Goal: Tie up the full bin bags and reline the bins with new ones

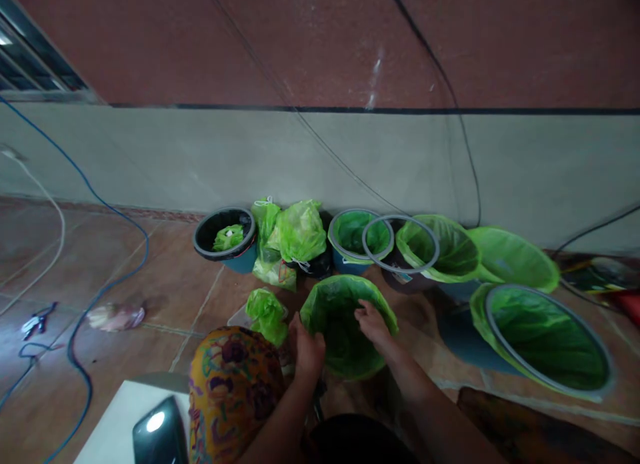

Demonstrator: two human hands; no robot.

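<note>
In front of me stands a bin lined with a bright green plastic bag (pixel 345 337), the bag's edge folded out over the rim. My left hand (pixel 309 351) is at the left side of that rim, fingers pointing up and apart from the thumb; it seems to touch the bag's edge. Over the right part of the opening is my right hand (pixel 374 323), fingers stretched and apart, holding nothing. A crumpled green bag (pixel 267 315) lies just left of my left hand. No loose ring sits on this bin's rim.
Behind stand several bins: a black-lined one (pixel 240 259), a green-lined one (pixel 345 259) and one with a grey ring (pixel 434 256) leaning across it. Filled green bags (pixel 303 231) stand by the wall. A ringed bin (pixel 550 337) tilts at right. A blue cable (pixel 105 291) crosses the floor.
</note>
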